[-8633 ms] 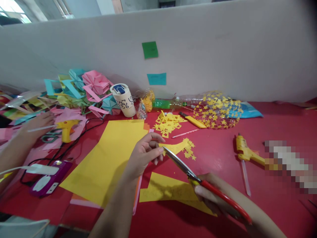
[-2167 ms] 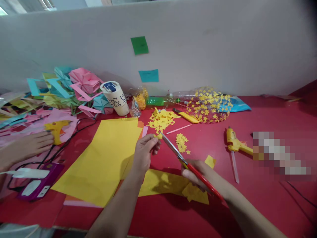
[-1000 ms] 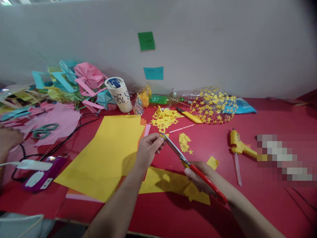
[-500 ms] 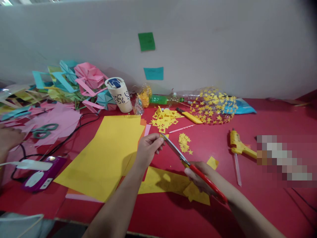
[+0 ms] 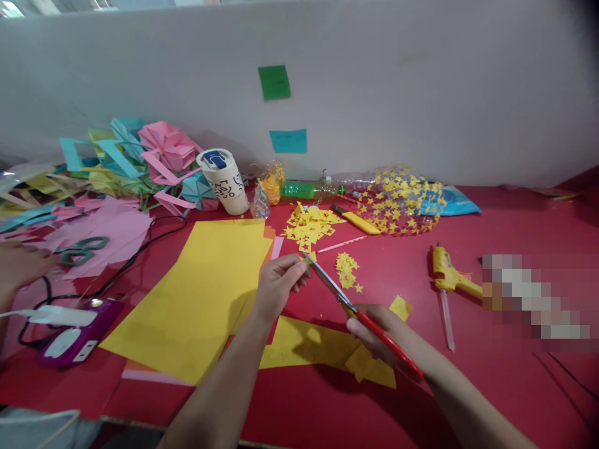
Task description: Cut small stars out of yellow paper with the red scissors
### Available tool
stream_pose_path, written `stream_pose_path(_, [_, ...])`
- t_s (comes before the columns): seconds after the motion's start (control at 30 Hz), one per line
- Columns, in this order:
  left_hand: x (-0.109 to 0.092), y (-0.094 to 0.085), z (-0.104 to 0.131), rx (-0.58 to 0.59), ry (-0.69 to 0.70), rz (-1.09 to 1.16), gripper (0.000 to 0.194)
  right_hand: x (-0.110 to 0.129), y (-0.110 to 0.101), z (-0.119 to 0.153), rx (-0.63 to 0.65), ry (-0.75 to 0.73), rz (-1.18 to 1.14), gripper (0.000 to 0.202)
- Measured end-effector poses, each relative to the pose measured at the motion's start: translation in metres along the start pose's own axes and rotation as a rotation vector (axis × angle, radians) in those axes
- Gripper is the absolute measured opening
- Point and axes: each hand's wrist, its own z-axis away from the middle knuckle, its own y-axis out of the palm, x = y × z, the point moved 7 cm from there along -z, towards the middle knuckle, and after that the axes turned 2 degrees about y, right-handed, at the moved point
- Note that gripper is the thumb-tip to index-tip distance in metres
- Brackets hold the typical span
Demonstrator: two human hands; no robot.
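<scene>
My left hand (image 5: 281,282) is closed in a pinch on a small piece of yellow paper (image 5: 311,256), mostly hidden by the fingers. My right hand (image 5: 377,330) grips red-handled scissors (image 5: 331,284), their blade tips at the paper. Below the hands lies a yellow paper strip (image 5: 299,344) with a smaller yellow piece on it. Beyond the blades sit a little heap of cut yellow stars (image 5: 346,269) and a pile of yellow scraps with star-shaped holes (image 5: 309,224). Large yellow sheets (image 5: 196,293) lie left of my left hand, over orange and pink ones.
A yellow glue gun (image 5: 444,271) stands at right, a yellow cutter (image 5: 358,219) behind the stars. Further back are a clear star-covered bottle piece (image 5: 405,196), a green bottle (image 5: 304,189) and a white cup (image 5: 223,184). At left lie a purple power strip (image 5: 82,330), green scissors (image 5: 84,249) and another person's hand (image 5: 21,265).
The whole view has shifted slightly. The scissors' red handles sit a little closer together; both hands stay almost in place, with the blades still at the yellow paper.
</scene>
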Motion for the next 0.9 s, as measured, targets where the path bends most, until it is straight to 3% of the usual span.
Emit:
stream_pose_path(0.47, [0.0, 0.006, 0.003, 0.045, 0.062, 0.023, 0.029, 0.007, 0.015, 0.003, 0.073, -0.032, -0.116, 0.059])
stream_pose_path(0.9, [0.0, 0.01, 0.006, 0.013, 0.067, 0.046, 0.032, 0.005, 0.018, 0.004, 0.052, -0.05, -0.142, 0.06])
